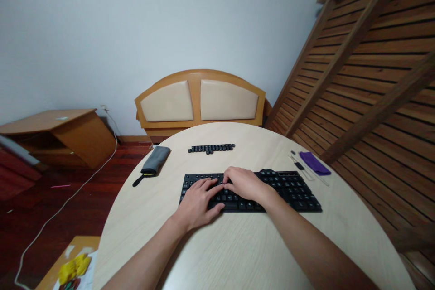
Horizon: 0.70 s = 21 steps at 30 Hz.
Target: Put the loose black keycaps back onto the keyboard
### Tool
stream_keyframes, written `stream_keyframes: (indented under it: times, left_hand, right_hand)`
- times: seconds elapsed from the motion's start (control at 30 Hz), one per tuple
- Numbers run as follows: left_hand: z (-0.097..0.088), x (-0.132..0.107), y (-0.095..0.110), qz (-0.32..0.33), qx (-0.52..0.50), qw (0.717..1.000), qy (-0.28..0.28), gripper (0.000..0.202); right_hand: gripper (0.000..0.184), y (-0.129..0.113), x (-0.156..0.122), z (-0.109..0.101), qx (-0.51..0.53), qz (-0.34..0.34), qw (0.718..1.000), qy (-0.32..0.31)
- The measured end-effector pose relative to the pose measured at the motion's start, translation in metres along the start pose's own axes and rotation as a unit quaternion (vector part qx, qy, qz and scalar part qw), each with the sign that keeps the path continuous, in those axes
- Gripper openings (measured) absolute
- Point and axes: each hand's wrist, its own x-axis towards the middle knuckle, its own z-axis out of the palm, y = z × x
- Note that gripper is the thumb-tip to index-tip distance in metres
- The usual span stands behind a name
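Note:
A black keyboard (294, 190) lies flat across the round table, under both hands. My left hand (200, 200) rests on its left half with the fingers spread over the keys. Just right of it, my right hand (245, 183) has its fingers drawn together, pointing down at the keyboard's upper middle. Its fingertips meet close to my left index finger. Whatever they may pinch is hidden or too small to name. Behind the keyboard, several loose black keycaps (211, 148) stand in neat rows.
A grey pouch (157, 160) with a black strap lies on the table (217, 253) at left. A purple cloth (315, 163) and a thin wire tool (299, 166) lie at right. A headboard (197, 95) stands behind; wooden slats (370, 77) lean at right.

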Motion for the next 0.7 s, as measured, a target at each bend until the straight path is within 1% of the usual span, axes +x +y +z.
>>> stream_keyframes:
  times: [0.2, 0.33, 0.47, 0.53, 0.63, 0.67, 0.7]
  left_hand:
    - [0.0, 0.001, 0.001, -0.005, 0.002, 1.0, 0.0, 0.05]
    - [0.0, 0.001, 0.002, -0.005, -0.002, 1.0, -0.004, 0.047]
    - [0.0, 0.001, 0.002, -0.008, -0.004, 1.0, -0.007, 0.045]
    - [0.0, 0.001, 0.002, -0.006, -0.005, 1.0, -0.004, 0.046]
    - [0.002, 0.0, 0.001, -0.004, -0.006, 1.0, 0.004, 0.048]
    - [0.002, 0.0, 0.001, -0.004, -0.007, 1.0, 0.008, 0.048]
    - [0.003, 0.0, 0.001, -0.003, -0.008, 1.0, 0.011, 0.049]
  right_hand:
    - [0.01, 0.003, 0.0, 0.004, 0.012, 0.001, 1.0, 0.013]
    - [0.009, 0.004, 0.0, 0.012, 0.022, -0.005, 0.999, 0.033]
    - [0.014, 0.005, -0.001, 0.022, 0.017, -0.007, 0.998, 0.061]
    - [0.019, 0.01, -0.006, 0.027, 0.025, -0.031, 0.996, 0.074]
    - [0.03, 0.023, -0.019, 0.034, 0.036, -0.099, 0.99, 0.093]
    - [0.034, 0.028, -0.024, 0.037, 0.032, -0.115, 0.988, 0.103]
    - [0.039, 0.031, -0.029, 0.041, 0.022, -0.115, 0.986, 0.117]
